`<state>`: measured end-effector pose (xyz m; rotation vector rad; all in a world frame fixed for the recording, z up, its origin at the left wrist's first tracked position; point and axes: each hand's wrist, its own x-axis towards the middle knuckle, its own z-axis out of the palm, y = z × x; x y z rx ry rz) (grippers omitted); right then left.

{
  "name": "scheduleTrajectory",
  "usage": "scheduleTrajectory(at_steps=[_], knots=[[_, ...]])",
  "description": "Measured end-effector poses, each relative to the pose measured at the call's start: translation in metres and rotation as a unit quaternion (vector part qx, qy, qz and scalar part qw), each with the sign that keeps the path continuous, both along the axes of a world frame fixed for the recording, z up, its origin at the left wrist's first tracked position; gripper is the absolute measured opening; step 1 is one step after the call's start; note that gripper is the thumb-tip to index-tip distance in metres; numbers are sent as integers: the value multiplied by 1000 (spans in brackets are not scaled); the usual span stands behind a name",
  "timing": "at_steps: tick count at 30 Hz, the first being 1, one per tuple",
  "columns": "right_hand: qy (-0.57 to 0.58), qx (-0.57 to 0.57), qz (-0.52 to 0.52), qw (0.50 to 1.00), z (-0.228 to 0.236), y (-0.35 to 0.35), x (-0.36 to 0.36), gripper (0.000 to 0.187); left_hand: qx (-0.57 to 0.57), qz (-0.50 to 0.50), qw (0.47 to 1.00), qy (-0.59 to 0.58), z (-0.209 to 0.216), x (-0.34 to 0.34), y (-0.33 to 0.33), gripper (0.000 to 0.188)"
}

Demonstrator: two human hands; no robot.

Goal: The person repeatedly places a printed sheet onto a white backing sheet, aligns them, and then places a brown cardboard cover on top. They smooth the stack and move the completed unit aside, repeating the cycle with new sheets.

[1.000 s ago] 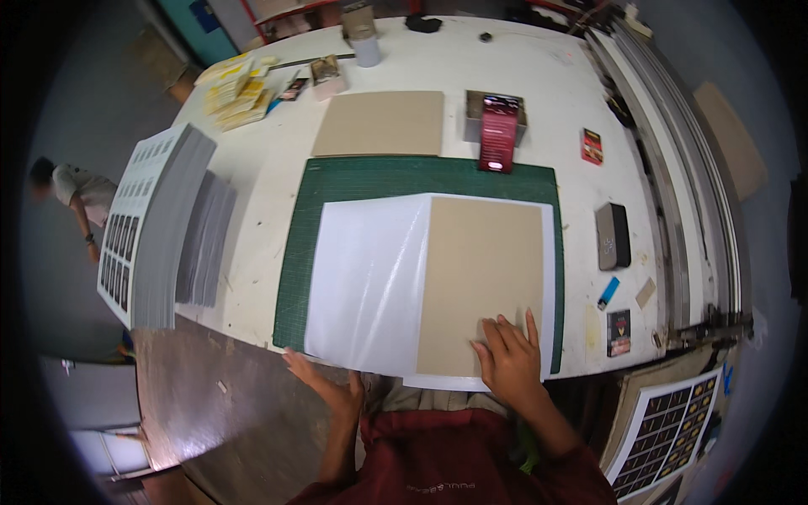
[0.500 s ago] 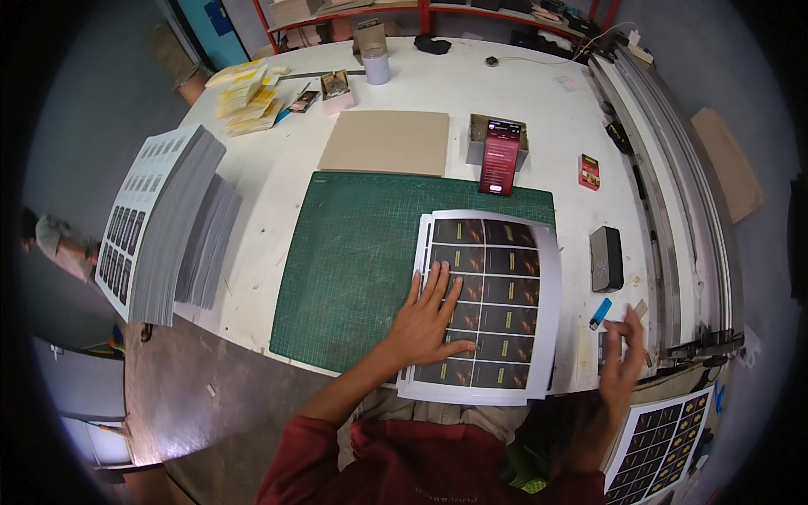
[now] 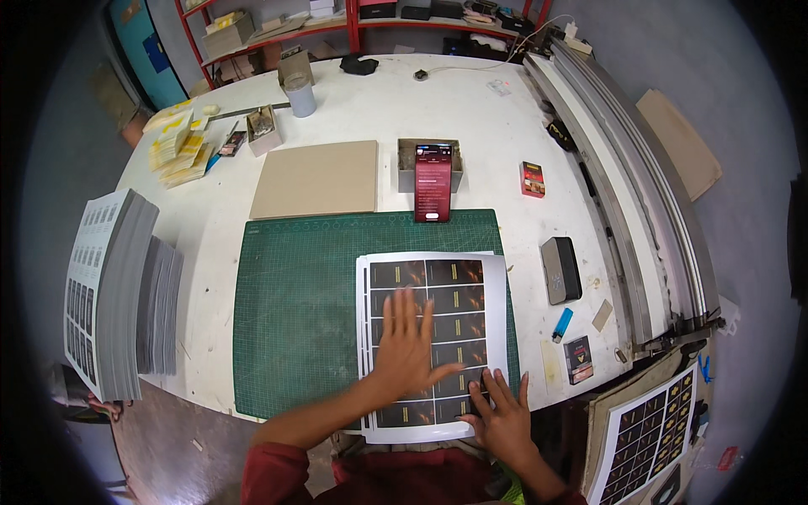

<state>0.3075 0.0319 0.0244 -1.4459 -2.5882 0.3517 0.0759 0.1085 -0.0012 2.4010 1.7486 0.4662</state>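
Observation:
A stack of printed sheets, with rows of dark cards in a white border, lies on the right part of the green cutting mat and reaches past its near edge. My left hand is over the middle of the top sheet, fingers stretched and slightly blurred. On the sheet's lower right corner rests my right hand, fingers spread, nothing held. Right of the sheets lie a blue lighter and a small dark pack. Beyond the mat, a phone leans on a small box.
Tall paper stacks stand at the left. A brown board lies behind the mat. A long metal rail runs along the right side. A black box and a red pack lie nearby. More printed sheets are lower right.
My right hand has come from beside the lighter onto the sheets' lower right corner. My left hand has shifted across the top sheet. The whole view has shifted.

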Motion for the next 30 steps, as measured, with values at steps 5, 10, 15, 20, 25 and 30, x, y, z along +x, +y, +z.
scheduleTrajectory(at_steps=[5,10,15,20,25,30], knots=[[0,-13,-4,1000,-1,-1,0,62,48,0,999,8,-24,40,126,102],[33,-18,-35,999,-7,-4,-3,57,-11,-137,991,2,-20,67,76,82],[148,-60,-60,985,1,-9,19,40,-91,-282,954,-49,-11,49,-17,77],[167,148,-478,849,55,-43,114,31,-69,-241,968,-14,-8,26,-14,81],[-48,243,-658,711,25,-131,394,51,33,-78,996,4,-19,8,83,93],[-153,75,-799,576,-23,-219,474,54,-27,2,999,38,1,0,117,100]])
